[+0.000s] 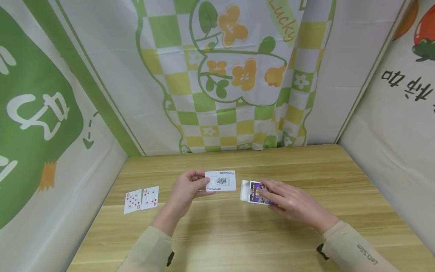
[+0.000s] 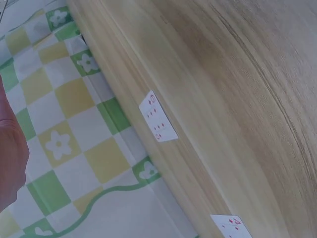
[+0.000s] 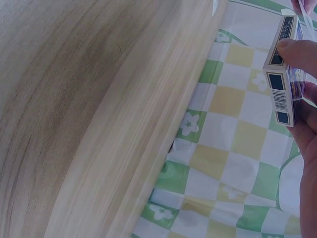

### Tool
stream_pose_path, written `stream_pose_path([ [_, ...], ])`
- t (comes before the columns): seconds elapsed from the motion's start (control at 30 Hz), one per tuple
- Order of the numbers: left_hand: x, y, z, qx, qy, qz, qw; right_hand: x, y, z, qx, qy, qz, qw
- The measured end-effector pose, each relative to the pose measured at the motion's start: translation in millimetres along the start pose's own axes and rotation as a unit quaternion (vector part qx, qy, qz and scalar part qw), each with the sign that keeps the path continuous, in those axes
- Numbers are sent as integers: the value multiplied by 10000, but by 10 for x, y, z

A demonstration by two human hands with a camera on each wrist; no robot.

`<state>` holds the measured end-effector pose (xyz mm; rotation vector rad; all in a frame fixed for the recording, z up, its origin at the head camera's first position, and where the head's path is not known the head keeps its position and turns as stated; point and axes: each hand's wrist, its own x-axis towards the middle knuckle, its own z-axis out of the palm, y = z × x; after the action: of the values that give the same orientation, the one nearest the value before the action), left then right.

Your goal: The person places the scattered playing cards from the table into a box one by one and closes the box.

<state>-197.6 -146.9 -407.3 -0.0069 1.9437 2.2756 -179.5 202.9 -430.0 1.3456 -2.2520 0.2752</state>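
My left hand [image 1: 187,190] pinches a joker card [image 1: 227,180] between thumb and fingers, its black-printed face toward the head view. Just right of it, my right hand [image 1: 292,198] grips a purple playing-card box [image 1: 258,192]. The box's white flap end [image 1: 244,189] points toward the joker, a small gap apart. In the right wrist view the thumb presses on the box's narrow dark side [image 3: 281,47]. Face up on the table at left lie an eight of diamonds [image 1: 133,201] and a four of diamonds [image 1: 150,197]. The left wrist view shows another red diamond card [image 2: 157,119], not visible in the head view.
The wooden table [image 1: 238,238] runs back to a green-and-yellow checked curtain [image 1: 227,121]. Printed fabric walls stand on the left [image 1: 102,136] and the right [image 1: 391,124].
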Motion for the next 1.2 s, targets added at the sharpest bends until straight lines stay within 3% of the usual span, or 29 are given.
stream_pose_path([
  [0.47, -20, -57, 257, 168, -170, 63, 9997, -9, -5, 0, 12, 21, -23, 10000],
  [0.9, -57, -118, 388, 711, -231, 4, 9972, -8, 1, -5, 69, 42, -12, 10000],
  [1.2, -56, -158, 427, 710, -305, 11, 9970, -20, 11, -1, 65, 48, -30, 10000],
])
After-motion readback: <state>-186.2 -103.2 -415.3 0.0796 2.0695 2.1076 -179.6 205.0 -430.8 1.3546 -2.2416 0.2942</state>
